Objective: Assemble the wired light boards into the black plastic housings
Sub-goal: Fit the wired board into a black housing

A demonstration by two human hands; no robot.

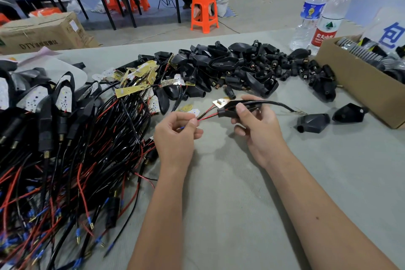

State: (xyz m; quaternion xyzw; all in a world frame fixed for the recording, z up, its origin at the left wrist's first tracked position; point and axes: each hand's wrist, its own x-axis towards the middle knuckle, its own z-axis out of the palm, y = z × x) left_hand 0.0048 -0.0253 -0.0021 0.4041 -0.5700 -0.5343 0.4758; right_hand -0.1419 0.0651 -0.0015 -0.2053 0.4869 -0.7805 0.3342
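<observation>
Two hands (175,129), two bottles (328,15), two cardboard boxes (359,85), one orange stool (203,14), two loose housings (313,124) by the near box, heaped housings and wired boards (135,91) too many to count

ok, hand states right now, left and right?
Left hand: pinching the red and black wires.
Right hand: gripping the black plastic housing.

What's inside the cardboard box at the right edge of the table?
The brown cardboard box holds a pile of grey ribbed metal parts and some black pieces. A white sheet with a blue character covers the far part, and the box wall hides everything lower down.
</observation>
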